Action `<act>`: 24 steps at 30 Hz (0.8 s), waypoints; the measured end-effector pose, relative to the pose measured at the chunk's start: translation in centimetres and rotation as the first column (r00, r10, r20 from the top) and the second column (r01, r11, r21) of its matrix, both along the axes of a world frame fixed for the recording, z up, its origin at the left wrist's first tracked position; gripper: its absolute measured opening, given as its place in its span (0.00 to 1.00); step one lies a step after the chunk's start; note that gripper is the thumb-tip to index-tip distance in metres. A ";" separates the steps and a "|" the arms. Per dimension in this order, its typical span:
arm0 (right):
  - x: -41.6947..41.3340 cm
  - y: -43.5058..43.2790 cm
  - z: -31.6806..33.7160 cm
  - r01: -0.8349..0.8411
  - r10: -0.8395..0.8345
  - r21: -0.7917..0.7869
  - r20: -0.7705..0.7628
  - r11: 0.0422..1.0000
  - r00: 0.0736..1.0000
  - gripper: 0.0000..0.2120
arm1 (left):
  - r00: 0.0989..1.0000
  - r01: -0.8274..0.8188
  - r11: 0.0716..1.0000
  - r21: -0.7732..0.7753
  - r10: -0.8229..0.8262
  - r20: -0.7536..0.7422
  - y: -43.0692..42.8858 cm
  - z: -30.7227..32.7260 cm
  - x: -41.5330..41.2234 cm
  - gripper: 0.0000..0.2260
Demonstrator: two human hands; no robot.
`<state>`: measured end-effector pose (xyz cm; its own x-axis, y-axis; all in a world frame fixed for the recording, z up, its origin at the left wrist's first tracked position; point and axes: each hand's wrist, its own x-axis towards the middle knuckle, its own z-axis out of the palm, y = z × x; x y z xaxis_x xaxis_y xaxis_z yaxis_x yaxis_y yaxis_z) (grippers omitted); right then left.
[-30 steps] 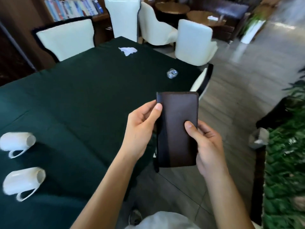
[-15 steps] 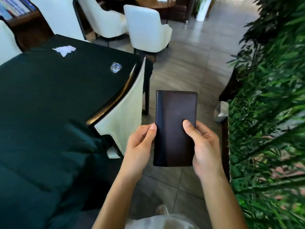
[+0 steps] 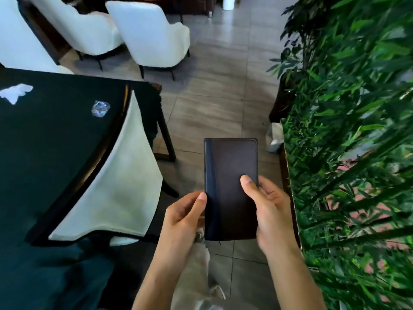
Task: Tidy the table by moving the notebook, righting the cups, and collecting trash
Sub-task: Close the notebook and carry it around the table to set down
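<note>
I hold a dark brown notebook (image 3: pixel 231 189) upright over the tiled floor, away from the table. My left hand (image 3: pixel 183 217) grips its left edge, thumb on the spine. My right hand (image 3: pixel 268 209) grips its right edge, thumb pressed on the cover. On the dark green tablecloth (image 3: pixel 44 153) at the left lie a crumpled clear wrapper (image 3: pixel 100 108) and a white crumpled tissue (image 3: pixel 16 91). No cups are in view.
A white chair (image 3: pixel 116 186) is tucked against the table's near edge. More white chairs (image 3: pixel 152 34) stand beyond it. A dense green plant hedge (image 3: pixel 348 153) fills the right side. A small white bin (image 3: pixel 276 136) sits at the hedge's base.
The view has swung right, away from the table; the two fallen cups have left the frame. The notebook stays held in both hands, now over the floor near the hedge.
</note>
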<state>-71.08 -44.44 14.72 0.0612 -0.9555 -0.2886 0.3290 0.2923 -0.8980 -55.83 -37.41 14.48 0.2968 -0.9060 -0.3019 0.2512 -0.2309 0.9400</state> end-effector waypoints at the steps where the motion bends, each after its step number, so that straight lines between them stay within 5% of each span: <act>1: 0.0 -1.1 -0.1 0.024 -0.024 0.003 -0.002 1.000 1.000 0.11 | 1.000 0.007 1.000 0.009 -0.007 -0.015 -1.3 -0.2 0.1 0.12; 9: 2.4 -12.0 1.2 0.136 -0.136 -0.055 0.000 0.989 0.991 0.09 | 0.993 0.117 0.993 0.020 -0.116 -0.032 -13.5 0.6 2.7 0.14; 15: 4.7 -19.6 2.4 0.168 -0.167 -0.080 0.024 0.983 0.986 0.07 | 0.974 0.226 0.973 -0.041 -0.224 0.034 -21.5 1.6 5.6 0.03; 18: 5.6 -22.6 2.2 0.166 -0.166 -0.095 0.012 0.981 0.986 0.07 | 0.960 0.276 0.959 -0.070 -0.272 0.061 -24.7 1.6 7.1 0.11; 24: 7.4 -26.9 1.6 0.122 -0.123 -0.109 -0.001 0.986 0.992 0.08 | 0.976 0.200 0.978 -0.061 -0.193 0.096 -28.8 1.0 8.1 0.07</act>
<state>-63.69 -71.35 16.36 -0.0601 -0.9814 -0.1824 0.3496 0.1505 -0.9247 -47.75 -66.17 15.46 0.1336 -0.9671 -0.2165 0.1225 -0.2007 0.9720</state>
